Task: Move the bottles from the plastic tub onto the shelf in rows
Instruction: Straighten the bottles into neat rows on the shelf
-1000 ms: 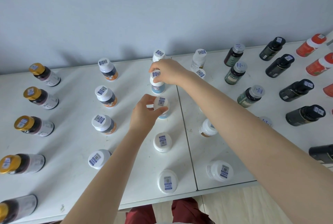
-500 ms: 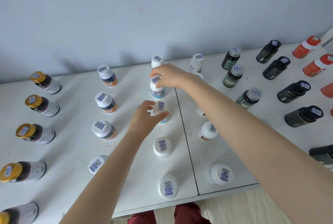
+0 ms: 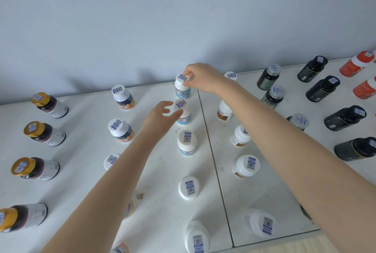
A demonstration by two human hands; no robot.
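Head view: the right hand (image 3: 201,79) pinches the cap of a white-capped plastic bottle with a blue label (image 3: 183,93), which stands near the back edge of the white shelf top (image 3: 85,151). The left hand (image 3: 160,114) hovers with its fingers loosely spread, gripping nothing, just beside the next white blue-labelled bottle (image 3: 184,117) in that column. The plastic tub is out of view. The pinched bottle is best settled upright, in line with its column, and then released straight upward so that neither neighbour tips.

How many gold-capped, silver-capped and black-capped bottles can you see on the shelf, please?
Gold-capped bottles: 4
Silver-capped bottles: 3
Black-capped bottles: 4
Total: 11
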